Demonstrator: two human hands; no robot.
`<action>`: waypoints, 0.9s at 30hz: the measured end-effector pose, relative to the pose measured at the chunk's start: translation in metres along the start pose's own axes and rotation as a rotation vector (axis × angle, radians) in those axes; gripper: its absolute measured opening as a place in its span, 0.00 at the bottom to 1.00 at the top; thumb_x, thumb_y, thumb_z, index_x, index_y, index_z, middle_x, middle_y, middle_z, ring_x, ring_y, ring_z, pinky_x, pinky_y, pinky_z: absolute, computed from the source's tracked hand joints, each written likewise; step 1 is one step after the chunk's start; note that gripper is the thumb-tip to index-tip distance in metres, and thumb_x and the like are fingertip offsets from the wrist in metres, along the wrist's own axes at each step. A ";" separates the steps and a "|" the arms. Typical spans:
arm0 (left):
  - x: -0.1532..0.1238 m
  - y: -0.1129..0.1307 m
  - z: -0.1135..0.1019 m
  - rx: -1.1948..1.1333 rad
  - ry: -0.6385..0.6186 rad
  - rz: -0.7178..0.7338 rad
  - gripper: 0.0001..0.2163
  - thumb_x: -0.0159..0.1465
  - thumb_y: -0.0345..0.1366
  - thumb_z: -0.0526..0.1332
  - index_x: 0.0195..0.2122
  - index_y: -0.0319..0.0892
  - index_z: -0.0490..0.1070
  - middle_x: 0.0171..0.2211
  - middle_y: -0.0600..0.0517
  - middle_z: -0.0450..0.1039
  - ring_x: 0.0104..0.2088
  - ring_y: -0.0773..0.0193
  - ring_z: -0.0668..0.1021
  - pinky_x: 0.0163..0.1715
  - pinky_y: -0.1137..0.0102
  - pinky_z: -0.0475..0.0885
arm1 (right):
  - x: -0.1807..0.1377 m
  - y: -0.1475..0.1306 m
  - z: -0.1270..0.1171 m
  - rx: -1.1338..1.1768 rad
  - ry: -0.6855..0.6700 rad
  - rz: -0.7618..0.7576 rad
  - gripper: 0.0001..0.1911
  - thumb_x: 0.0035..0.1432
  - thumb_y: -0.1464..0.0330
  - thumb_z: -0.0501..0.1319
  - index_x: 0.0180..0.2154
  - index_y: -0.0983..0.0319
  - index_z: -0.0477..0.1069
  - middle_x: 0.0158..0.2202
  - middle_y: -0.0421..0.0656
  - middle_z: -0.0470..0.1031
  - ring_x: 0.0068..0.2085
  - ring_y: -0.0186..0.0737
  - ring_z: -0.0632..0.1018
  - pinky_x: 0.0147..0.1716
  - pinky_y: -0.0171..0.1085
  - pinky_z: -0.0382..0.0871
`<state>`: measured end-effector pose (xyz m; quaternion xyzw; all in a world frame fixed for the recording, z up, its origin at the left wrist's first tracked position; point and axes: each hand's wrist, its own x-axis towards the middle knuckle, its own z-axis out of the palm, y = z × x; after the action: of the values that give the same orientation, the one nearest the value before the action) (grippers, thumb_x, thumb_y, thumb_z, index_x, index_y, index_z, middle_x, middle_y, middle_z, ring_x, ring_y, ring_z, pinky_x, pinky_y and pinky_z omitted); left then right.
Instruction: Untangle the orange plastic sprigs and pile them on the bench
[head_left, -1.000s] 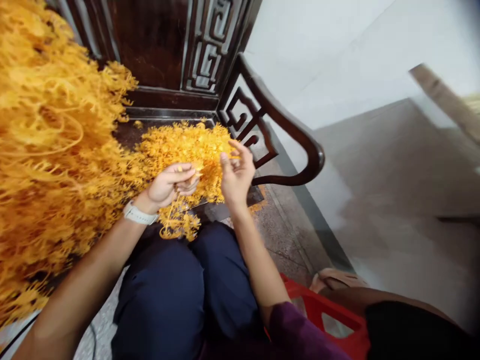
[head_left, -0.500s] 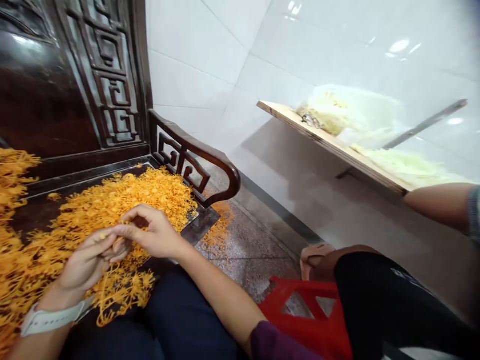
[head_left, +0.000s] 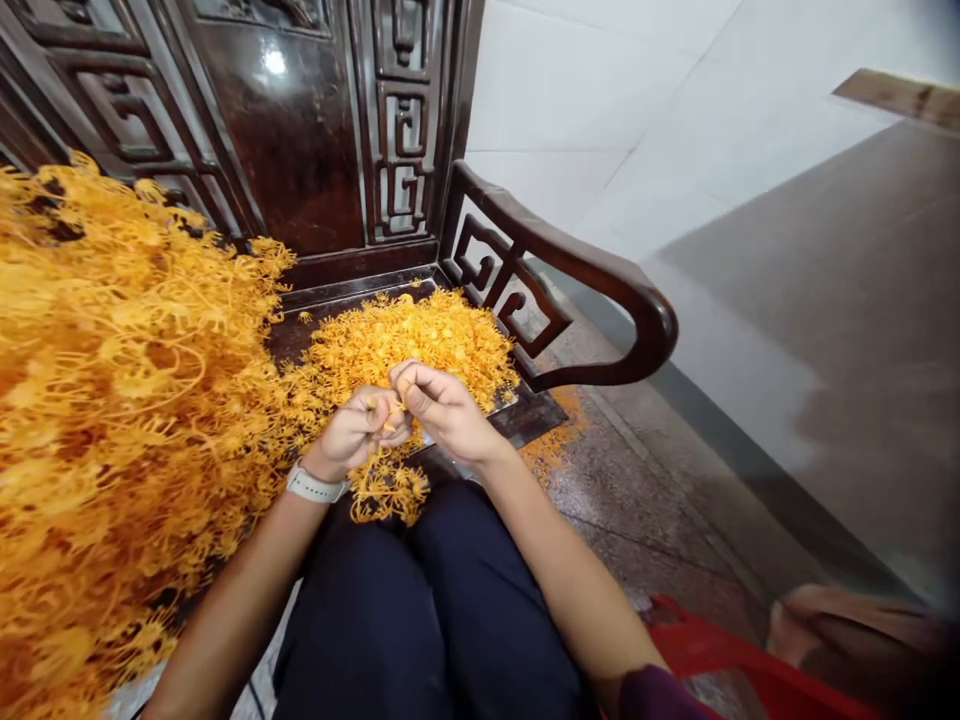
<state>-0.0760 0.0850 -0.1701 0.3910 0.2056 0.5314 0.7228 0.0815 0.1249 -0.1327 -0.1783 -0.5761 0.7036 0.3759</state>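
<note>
My left hand [head_left: 356,428], with a pale watch band at its wrist, pinches a small orange plastic piece [head_left: 390,427] between thumb and fingers. Right beside it my right hand [head_left: 448,412] is closed, its thumb and fingertips on the same small piece. The piece's exact shape is mostly hidden by the fingers. Below the hands, a spidery cluster of orange plastic sprues [head_left: 386,488] lies at my lap. Beyond the hands, a heap of orange plastic pieces [head_left: 420,335] spreads over the dark wooden bench seat.
A much taller pile of stringy orange sprues [head_left: 150,400] rises at left. The carved bench armrest [head_left: 600,270] curves out at right. Orange bits [head_left: 559,440] are scattered on the floor. A red plastic stool [head_left: 712,650] and another person's foot [head_left: 840,625] are at lower right.
The view has swung left, so the large pile shows more and the wooden shelf is nearly out of sight. Both hands stay together, fingers closed on a small orange piece.
</note>
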 end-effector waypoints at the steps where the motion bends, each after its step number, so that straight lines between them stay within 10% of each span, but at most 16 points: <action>1: 0.000 -0.001 0.001 -0.014 -0.002 0.011 0.27 0.57 0.51 0.76 0.17 0.39 0.63 0.15 0.57 0.54 0.15 0.73 0.59 0.18 0.73 0.56 | 0.000 0.001 0.002 0.026 0.000 0.016 0.20 0.63 0.52 0.70 0.32 0.59 0.70 0.38 0.41 0.65 0.39 0.38 0.67 0.39 0.38 0.65; 11: -0.004 0.025 -0.003 -0.139 -0.038 0.217 0.22 0.62 0.41 0.73 0.20 0.41 0.62 0.15 0.59 0.43 0.17 0.70 0.52 0.17 0.74 0.55 | 0.002 -0.018 0.008 0.397 0.159 -0.016 0.26 0.59 0.43 0.69 0.35 0.56 0.63 0.39 0.42 0.65 0.38 0.39 0.68 0.40 0.40 0.71; 20: 0.002 0.059 0.030 0.015 0.135 0.230 0.14 0.70 0.47 0.67 0.35 0.41 0.75 0.18 0.59 0.51 0.19 0.70 0.55 0.18 0.74 0.56 | 0.007 0.003 -0.047 -0.403 0.706 -0.065 0.26 0.59 0.49 0.70 0.52 0.58 0.72 0.53 0.50 0.74 0.45 0.43 0.75 0.48 0.46 0.75; 27: 0.025 0.103 0.115 0.142 0.277 0.306 0.07 0.72 0.47 0.66 0.40 0.53 0.78 0.34 0.55 0.75 0.29 0.68 0.72 0.29 0.72 0.69 | -0.033 -0.044 -0.010 -0.186 0.204 -0.156 0.25 0.66 0.44 0.64 0.46 0.59 0.78 0.47 0.45 0.81 0.48 0.42 0.80 0.52 0.45 0.74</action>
<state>-0.0478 0.0817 -0.0162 0.3906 0.2781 0.6680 0.5691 0.1245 0.1098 -0.1000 -0.2376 -0.6099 0.5938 0.4680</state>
